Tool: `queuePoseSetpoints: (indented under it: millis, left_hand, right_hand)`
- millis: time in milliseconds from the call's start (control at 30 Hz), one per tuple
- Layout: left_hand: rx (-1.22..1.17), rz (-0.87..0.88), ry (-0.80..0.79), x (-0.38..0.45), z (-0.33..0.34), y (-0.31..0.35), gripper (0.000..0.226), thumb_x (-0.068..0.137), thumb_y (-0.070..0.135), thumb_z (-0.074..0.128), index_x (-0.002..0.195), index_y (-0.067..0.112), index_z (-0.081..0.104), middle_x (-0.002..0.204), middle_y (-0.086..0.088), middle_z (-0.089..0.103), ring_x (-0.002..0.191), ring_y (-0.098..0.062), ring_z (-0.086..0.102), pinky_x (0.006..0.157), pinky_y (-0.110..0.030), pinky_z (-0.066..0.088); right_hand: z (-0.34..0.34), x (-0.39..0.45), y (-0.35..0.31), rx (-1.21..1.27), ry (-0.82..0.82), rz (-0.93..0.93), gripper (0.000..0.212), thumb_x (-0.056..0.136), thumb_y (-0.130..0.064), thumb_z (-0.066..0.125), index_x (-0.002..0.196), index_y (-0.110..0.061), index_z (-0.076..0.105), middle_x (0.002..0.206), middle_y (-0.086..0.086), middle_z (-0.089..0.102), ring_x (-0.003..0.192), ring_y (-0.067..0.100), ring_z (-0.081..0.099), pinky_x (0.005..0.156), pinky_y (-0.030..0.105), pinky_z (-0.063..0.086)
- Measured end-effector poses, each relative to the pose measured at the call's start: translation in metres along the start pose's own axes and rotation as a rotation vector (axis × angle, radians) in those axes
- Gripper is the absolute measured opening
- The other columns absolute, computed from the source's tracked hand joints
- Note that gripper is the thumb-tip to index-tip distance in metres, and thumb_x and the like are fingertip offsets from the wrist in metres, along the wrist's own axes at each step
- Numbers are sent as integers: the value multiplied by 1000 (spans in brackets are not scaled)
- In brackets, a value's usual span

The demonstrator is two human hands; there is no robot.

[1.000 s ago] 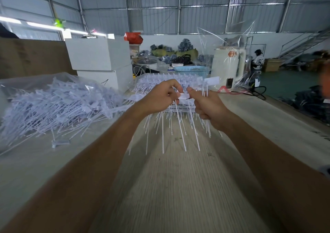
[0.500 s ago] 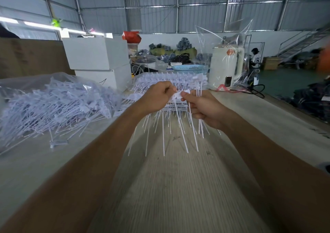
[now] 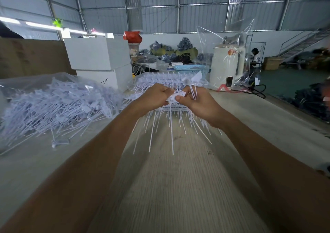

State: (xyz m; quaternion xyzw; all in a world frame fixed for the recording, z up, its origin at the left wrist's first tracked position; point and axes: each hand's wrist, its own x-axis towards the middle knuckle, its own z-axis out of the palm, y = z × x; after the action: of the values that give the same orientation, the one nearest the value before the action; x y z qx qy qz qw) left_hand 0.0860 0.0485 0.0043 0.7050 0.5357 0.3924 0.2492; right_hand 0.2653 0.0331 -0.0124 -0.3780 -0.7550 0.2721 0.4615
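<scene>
1. My left hand (image 3: 155, 99) is pinching a white plastic tag (image 3: 175, 95) with curled fingers.
2. My right hand (image 3: 199, 105) is gripping its other end and several thin strips (image 3: 193, 91).
3. The tag is hovering between both hands, above the table (image 3: 178, 188).

Wooden table (image 3: 178, 188), bagged tag heap (image 3: 53, 104)
</scene>
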Motion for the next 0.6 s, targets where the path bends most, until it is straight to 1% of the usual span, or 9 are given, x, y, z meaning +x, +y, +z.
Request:
queuePoseSetpoints:
  millis: [100,167,233,267,333,400,433,500,600]
  left_hand:
    - [24,-32,1,-2,0,1,42,105,32,51,65,16,47,47,9,40,54,-7,53,95,-47,52]
    - [30,-38,-6,-2,0,2,39,104,33,51,71,13,49,60,0,40,59,-10,55,87,-40,53]
    - [12,-40,-28,-3,-2,1,38,104,32,53,72,11,54,64,-2,43,59,-10,53,72,-30,48]
    - [-1,-34,-45,-4,-4,1,38,103,26,54,68,12,57,60,1,45,54,-8,48,63,-25,44]
    - [-5,-14,-83,-6,-6,1,35,98,3,54,65,10,62,53,2,45,46,-6,38,52,-20,33]
    - [-6,-30,-100,-6,-5,3,24,94,-3,50,77,-1,67,61,-7,44,47,-10,34,50,-21,28]
    - [-6,-33,-101,-6,-5,5,22,95,0,49,82,0,66,63,-7,42,46,-10,33,49,-21,27]
    - [2,-15,-94,-4,-3,7,27,100,9,48,74,7,56,59,-3,36,42,-8,30,45,-20,25]
    - [-6,7,-73,-2,0,5,45,105,25,49,62,18,37,59,4,23,41,-7,34,43,-19,26]
  right_hand:
    - [1,2,2,-195,-2,-79,37,95,-22,69,67,-23,44,60,-2,42,57,11,42,58,27,32]
    - [2,4,3,-292,18,-125,42,95,-22,69,64,-27,41,57,-7,41,51,1,43,52,17,29]
    - [3,4,3,-370,37,-201,40,95,-20,68,67,-31,42,58,-11,44,53,0,47,52,15,30]
    - [4,4,3,-422,27,-234,31,96,-21,67,71,-28,49,61,-7,51,57,4,51,53,17,29]
    - [4,3,7,-606,-9,-278,12,99,-26,62,95,-15,66,81,8,67,74,28,61,61,31,35]
    - [4,3,15,-726,-22,-282,23,100,-29,58,108,-11,69,96,14,71,85,36,63,65,36,41]
    - [4,2,17,-695,-14,-255,25,100,-31,57,107,-10,69,96,14,71,85,35,64,67,38,45]
    - [2,0,18,-563,7,-213,27,101,-34,57,102,-9,68,91,11,70,82,30,63,72,41,49]
    - [2,0,18,-396,82,-171,31,101,-38,57,101,-8,65,83,5,66,73,19,59,69,35,45]
